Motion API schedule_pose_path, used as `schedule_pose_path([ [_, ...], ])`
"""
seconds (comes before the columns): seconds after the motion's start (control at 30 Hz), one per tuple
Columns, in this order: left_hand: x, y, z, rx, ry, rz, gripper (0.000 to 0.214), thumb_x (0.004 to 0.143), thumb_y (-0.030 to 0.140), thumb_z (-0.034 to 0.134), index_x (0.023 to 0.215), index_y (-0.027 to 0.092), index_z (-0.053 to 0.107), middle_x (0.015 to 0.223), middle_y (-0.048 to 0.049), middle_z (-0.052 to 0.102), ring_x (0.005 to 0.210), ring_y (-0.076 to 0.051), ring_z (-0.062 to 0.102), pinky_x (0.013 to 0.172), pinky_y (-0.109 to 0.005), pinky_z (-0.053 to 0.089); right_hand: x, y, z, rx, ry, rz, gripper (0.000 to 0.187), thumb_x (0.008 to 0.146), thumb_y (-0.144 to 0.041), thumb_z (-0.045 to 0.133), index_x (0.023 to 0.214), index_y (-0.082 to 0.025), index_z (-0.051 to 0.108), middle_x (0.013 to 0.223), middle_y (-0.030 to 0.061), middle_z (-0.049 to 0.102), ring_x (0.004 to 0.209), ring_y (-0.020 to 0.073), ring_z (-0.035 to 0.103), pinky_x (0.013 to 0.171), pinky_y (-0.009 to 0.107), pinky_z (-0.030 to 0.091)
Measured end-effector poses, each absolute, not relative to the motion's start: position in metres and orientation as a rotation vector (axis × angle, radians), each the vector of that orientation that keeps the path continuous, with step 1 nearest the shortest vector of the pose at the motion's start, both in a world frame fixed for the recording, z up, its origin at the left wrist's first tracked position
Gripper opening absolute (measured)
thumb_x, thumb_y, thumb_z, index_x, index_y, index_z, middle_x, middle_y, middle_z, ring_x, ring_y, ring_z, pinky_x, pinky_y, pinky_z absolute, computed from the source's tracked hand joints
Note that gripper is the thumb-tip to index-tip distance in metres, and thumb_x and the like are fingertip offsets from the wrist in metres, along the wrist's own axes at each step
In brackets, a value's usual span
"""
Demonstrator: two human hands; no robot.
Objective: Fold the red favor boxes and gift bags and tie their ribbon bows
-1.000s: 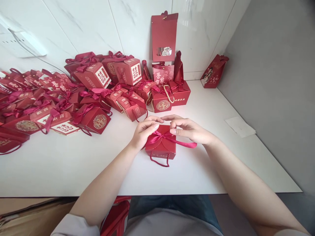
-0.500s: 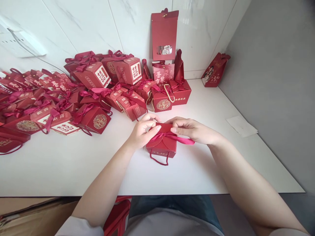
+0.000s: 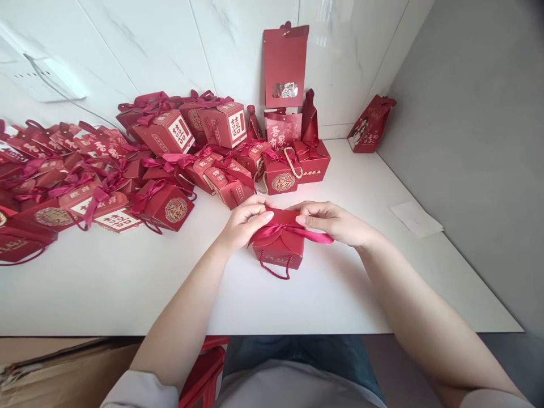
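A small red gift box [image 3: 278, 254] stands on the table in front of me, with a dark red rope handle [image 3: 275, 273] hanging from its near side. A crimson ribbon [image 3: 312, 233] crosses its top, both ends lying out to the sides. My left hand [image 3: 249, 224] is closed round the box's far left corner, thumb on the top edge. Opposite it, my right hand [image 3: 329, 222] grips the far right corner with bent fingers, its thumb close to the ribbon. Most of the fingertips are hidden behind the box.
Many ribboned red gift boxes [image 3: 165, 207] crowd the left and back of the white table [image 3: 340, 294]. A tall red bag [image 3: 285, 65] leans at the wall. Another red bag [image 3: 371, 123] stands in the back right corner. White paper [image 3: 416, 218] lies to the right.
My left thumb has shifted slightly up and left, and the ribbon's left end shows more. The box remains between both hands; the whole view has shifted a little.
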State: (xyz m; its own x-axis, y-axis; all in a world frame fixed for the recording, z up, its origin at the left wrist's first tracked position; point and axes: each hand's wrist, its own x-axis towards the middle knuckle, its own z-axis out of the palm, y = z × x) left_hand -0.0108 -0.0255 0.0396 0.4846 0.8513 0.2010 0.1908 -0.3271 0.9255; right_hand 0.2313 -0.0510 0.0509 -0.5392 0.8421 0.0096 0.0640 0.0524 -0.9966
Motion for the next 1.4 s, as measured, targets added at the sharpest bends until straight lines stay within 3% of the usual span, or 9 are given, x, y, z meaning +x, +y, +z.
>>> schedule_pose_path([
  [0.23,-0.009,-0.03,0.044,1.637,0.754,0.832,0.038,0.089,0.041,0.061,0.062,0.015,0.053,0.115,-0.0088,0.058,0.101,-0.023,0.057,0.09,-0.034,0.044,0.217,-0.051,0.043,-0.88,-1.562,1.523,0.042,0.091,-0.058,0.061,0.072,-0.022,0.072,0.129,0.004,0.064,0.123,0.0239,0.056,0.11,0.038,0.039],
  [0.33,-0.009,-0.032,0.045,1.628,0.746,0.811,0.036,0.088,0.04,0.064,0.063,0.015,0.056,0.119,-0.0082,0.057,0.09,-0.019,0.059,0.086,-0.034,0.045,0.215,-0.051,0.039,-0.793,-1.497,1.581,0.048,0.09,-0.056,0.063,0.058,-0.02,0.068,0.131,0.0051,0.064,0.126,0.0262,0.055,0.112,0.041,0.037],
  [0.57,-0.011,-0.028,0.041,1.609,0.725,0.831,0.043,0.089,0.042,0.064,0.057,0.015,0.051,0.111,-0.0087,0.062,0.106,-0.023,0.056,0.092,-0.034,0.041,0.214,-0.049,0.034,-0.794,-1.402,1.669,0.048,0.088,-0.057,0.064,0.059,-0.018,0.064,0.119,0.0075,0.07,0.114,0.0253,0.062,0.102,0.039,0.045],
  [0.83,-0.005,-0.027,0.034,1.503,0.723,0.85,0.047,0.09,0.05,0.059,0.058,0.016,0.056,0.105,-0.007,0.06,0.074,-0.016,0.052,0.072,-0.032,0.043,0.212,-0.049,0.034,-0.902,-1.421,1.636,0.059,0.09,-0.063,0.058,0.052,-0.018,0.05,0.095,0.006,0.072,0.09,0.0205,0.063,0.088,0.035,0.047],
  [1.0,-0.01,-0.026,0.039,1.564,0.742,0.849,0.057,0.092,0.051,0.056,0.048,0.015,0.048,0.104,-0.0075,0.063,0.081,-0.017,0.055,0.082,-0.033,0.043,0.217,-0.05,0.038,-0.833,-1.546,1.611,0.038,0.088,-0.051,0.067,0.065,-0.02,0.067,0.124,0.0035,0.067,0.107,0.0216,0.062,0.099,0.035,0.045],
  [1.23,-0.013,-0.024,0.041,1.666,0.81,0.78,0.052,0.088,0.045,0.065,0.049,0.015,0.048,0.111,-0.0087,0.063,0.097,-0.021,0.059,0.091,-0.035,0.043,0.222,-0.048,0.04,-0.837,-1.622,1.574,0.041,0.087,-0.052,0.068,0.061,-0.021,0.066,0.129,0.0045,0.066,0.107,0.0221,0.063,0.1,0.037,0.045],
  [1.33,-0.02,-0.02,0.039,1.644,0.746,0.779,0.038,0.088,0.048,0.065,0.069,0.017,0.061,0.12,-0.0094,0.061,0.11,-0.025,0.058,0.097,-0.036,0.043,0.222,-0.047,0.038,-0.836,-1.584,1.59,0.036,0.086,-0.051,0.069,0.066,-0.021,0.071,0.125,0.0047,0.067,0.106,0.0224,0.064,0.098,0.037,0.047],
  [1.37,-0.023,-0.018,0.039,1.643,0.697,0.75,0.033,0.086,0.052,0.067,0.087,0.019,0.066,0.128,-0.0099,0.058,0.119,-0.027,0.056,0.101,-0.038,0.043,0.223,-0.047,0.036,-0.845,-1.557,1.594,0.034,0.086,-0.051,0.07,0.07,-0.021,0.072,0.123,0.005,0.068,0.106,0.0226,0.064,0.098,0.038,0.047],
  [1.4,-0.027,-0.017,0.039,1.652,0.642,0.693,0.044,0.081,0.056,0.071,0.11,0.023,0.065,0.138,-0.0105,0.053,0.128,-0.03,0.051,0.106,-0.04,0.041,0.223,-0.046,0.035,-0.852,-1.528,1.593,0.033,0.086,-0.05,0.069,0.073,-0.021,0.073,0.121,0.0056,0.069,0.106,0.0227,0.064,0.098,0.038,0.047],
])
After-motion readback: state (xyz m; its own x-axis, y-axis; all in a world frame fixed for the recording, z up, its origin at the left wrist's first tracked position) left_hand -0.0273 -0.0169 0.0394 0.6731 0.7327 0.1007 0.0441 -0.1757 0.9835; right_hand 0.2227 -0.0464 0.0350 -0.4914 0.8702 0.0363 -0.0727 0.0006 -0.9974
